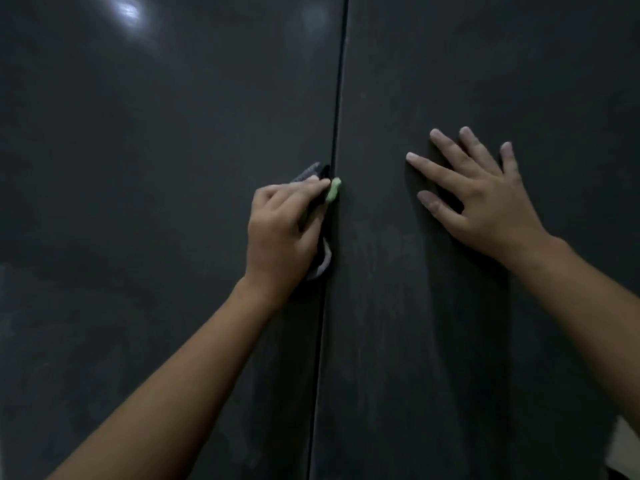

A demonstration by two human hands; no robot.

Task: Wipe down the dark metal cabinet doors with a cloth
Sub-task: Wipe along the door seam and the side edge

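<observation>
Two dark metal cabinet doors fill the view, the left door (156, 202) and the right door (485, 64), split by a thin vertical gap (334, 133). My left hand (284, 230) grips a dark cloth (313, 174) with a light green edge and holds it against the left door right at the gap. Part of the cloth hangs out below the palm. My right hand (485, 199) lies flat on the right door, fingers spread and straight, holding nothing.
Faint dusty streaks show on the lower part of both doors. A bright light reflection (126, 12) sits at the top left. A pale patch (627, 448) shows at the lower right corner beyond the door's edge.
</observation>
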